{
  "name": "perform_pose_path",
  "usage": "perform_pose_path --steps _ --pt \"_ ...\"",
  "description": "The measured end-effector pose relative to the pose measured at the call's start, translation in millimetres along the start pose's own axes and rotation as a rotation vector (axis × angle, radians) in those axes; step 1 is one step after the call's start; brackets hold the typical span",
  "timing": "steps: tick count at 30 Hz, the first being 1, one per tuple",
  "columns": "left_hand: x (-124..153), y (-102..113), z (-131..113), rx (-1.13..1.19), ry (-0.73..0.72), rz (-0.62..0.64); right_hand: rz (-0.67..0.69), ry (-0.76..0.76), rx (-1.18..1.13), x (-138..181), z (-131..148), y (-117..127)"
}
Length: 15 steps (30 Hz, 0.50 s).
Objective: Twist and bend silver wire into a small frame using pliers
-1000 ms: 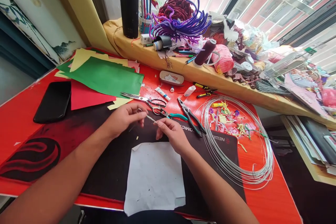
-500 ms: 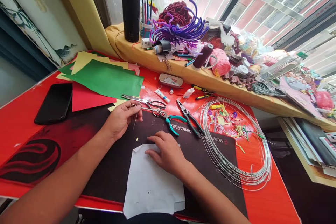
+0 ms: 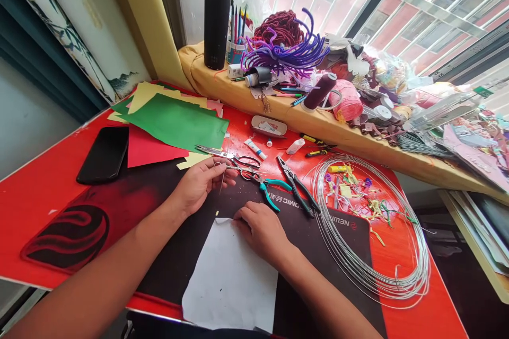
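My left hand (image 3: 201,183) pinches a short piece of thin wire (image 3: 222,180), which hangs down from the fingertips over the black desk mat (image 3: 167,254). My right hand (image 3: 258,230) rests with curled fingers on the top edge of a white paper sheet (image 3: 230,280) lying on the mat. Just beyond my hands lie scissors (image 3: 226,154), teal-handled pliers (image 3: 266,189) and black pliers (image 3: 298,185).
A large coil of silver wire (image 3: 374,243) lies at the right around scraps. Green, red and yellow paper sheets (image 3: 175,124) and a black phone (image 3: 104,154) are at the left. The cluttered sill holds a black flask (image 3: 217,16), pipe cleaners (image 3: 284,47) and thread spools.
My right hand let go of the wire and dropped onto the white paper. My left hand kept the wire, which now hangs down. The view shifted slightly.
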<state>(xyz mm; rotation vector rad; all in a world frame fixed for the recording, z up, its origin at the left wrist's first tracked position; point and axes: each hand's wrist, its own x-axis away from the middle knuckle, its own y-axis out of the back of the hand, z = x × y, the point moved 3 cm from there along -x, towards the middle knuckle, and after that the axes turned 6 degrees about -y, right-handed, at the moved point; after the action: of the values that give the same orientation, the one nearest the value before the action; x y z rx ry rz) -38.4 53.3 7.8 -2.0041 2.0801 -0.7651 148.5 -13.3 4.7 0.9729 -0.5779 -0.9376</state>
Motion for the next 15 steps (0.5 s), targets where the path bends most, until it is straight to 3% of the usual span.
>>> perform_pose_path --steps 9,15 --pt "-0.8 0.0 -0.6 0.037 -0.010 -0.016 -0.159 0.038 -0.090 -19.7 1.5 24.9" --pt "-1.6 1.1 2.4 0.056 0.006 -0.030 -0.288 -0.071 -0.074 -4.9 -26.8 42.1"
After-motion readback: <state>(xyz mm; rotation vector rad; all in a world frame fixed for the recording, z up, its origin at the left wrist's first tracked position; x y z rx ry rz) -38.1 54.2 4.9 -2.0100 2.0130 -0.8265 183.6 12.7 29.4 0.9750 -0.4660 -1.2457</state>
